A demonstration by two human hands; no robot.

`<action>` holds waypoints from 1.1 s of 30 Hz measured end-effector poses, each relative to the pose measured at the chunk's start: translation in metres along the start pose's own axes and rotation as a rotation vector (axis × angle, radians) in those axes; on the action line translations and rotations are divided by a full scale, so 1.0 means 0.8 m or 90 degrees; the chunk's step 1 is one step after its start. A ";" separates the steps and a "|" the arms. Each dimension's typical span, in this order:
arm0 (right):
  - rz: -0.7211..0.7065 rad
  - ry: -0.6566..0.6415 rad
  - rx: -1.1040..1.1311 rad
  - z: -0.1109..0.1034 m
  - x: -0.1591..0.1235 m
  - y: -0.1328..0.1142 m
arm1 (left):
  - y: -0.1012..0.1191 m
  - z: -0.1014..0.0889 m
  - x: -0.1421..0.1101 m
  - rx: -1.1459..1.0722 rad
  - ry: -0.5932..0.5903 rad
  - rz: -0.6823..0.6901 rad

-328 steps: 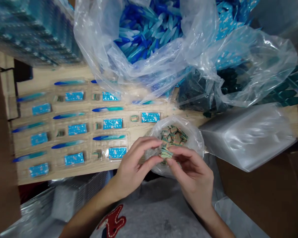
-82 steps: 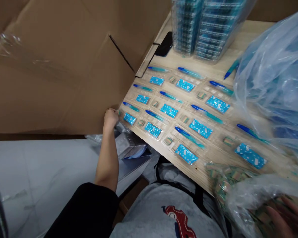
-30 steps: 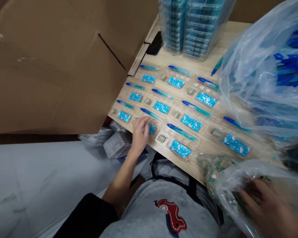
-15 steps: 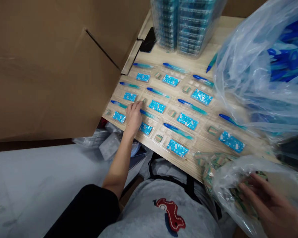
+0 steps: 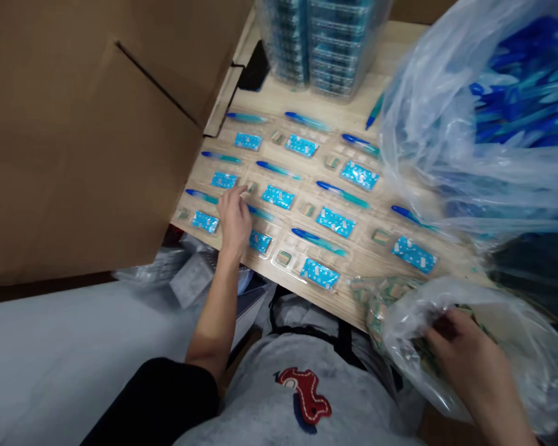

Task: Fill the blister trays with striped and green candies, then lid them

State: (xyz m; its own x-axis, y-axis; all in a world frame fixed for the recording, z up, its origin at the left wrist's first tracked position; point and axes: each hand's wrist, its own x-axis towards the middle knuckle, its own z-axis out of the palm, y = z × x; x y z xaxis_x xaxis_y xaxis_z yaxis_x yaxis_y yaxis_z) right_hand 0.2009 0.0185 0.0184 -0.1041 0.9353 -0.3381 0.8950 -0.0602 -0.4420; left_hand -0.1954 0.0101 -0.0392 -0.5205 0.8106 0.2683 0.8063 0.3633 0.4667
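My left hand [image 5: 233,215] reaches over the wooden table [image 5: 348,310], its fingertips pinched at a small green-and-tan piece [image 5: 251,186] in a clear blister tray [image 5: 279,198]. Several such trays lie in rows, each with a blue pen [image 5: 317,241] and a blue patterned packet [image 5: 335,221]. My right hand [image 5: 465,359] is pushed into a clear plastic bag [image 5: 483,334] of small green-and-tan pieces at the near right; its fingers curl inside the bag and what they hold is hidden.
A big cardboard box flap [image 5: 88,130] stands at the left. Stacked filled trays [image 5: 316,43] sit at the back beside a black phone [image 5: 255,74]. A large plastic bag of blue pens [image 5: 488,118] fills the right. Bagged trays [image 5: 186,279] lie under the table edge.
My left hand has moved from the near row toward the second row and pinched at a small piece. My right hand has dug deeper into the bag.
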 end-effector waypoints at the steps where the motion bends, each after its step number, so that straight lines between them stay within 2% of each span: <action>1: 0.006 -0.011 0.036 0.001 0.000 0.001 | 0.006 -0.002 -0.004 -0.017 0.008 0.011; 5: 0.026 -0.002 0.124 0.005 -0.010 0.003 | 0.042 -0.008 -0.025 -0.104 0.011 0.064; 7: 0.042 0.032 0.146 0.001 -0.020 0.003 | 0.069 -0.010 -0.038 -0.175 0.001 0.077; 9: 0.068 0.080 0.160 -0.008 -0.033 0.002 | 0.104 -0.014 -0.055 -0.269 -0.047 0.076; 12: 0.081 0.118 0.312 -0.028 -0.054 -0.002 | 0.169 -0.029 -0.085 -0.399 -0.231 0.072; 16: 0.056 0.097 0.622 -0.044 -0.076 -0.009 | 0.255 -0.045 -0.119 -0.530 -0.536 0.151; 18: 0.041 0.096 0.698 -0.046 -0.083 -0.010 | 0.285 -0.043 -0.129 -0.586 -0.629 0.171; 19: 0.030 0.099 0.724 -0.045 -0.086 -0.009 | 0.296 -0.039 -0.133 -0.604 -0.651 0.167; 21: 0.009 0.117 0.763 -0.043 -0.091 -0.004 | 0.309 -0.032 -0.137 -0.617 -0.653 0.139; 25: -0.001 0.150 0.843 -0.038 -0.099 0.005 | 0.318 -0.024 -0.140 -0.601 -0.607 0.073; 30: 0.033 0.261 0.873 -0.036 -0.097 -0.002 | 0.323 -0.027 -0.147 -0.613 -0.647 0.124; 33: 0.014 0.296 0.859 -0.035 -0.094 -0.008 | 0.323 -0.029 -0.149 -0.629 -0.657 0.136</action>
State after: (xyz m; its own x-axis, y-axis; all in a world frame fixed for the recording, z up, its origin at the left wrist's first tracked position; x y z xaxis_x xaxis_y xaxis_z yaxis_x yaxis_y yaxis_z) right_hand 0.2154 -0.0421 0.0696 0.2895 0.9412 -0.1740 -0.2243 -0.1100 -0.9683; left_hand 0.0680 -0.0032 0.0692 0.3580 0.9270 -0.1122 0.0995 0.0816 0.9917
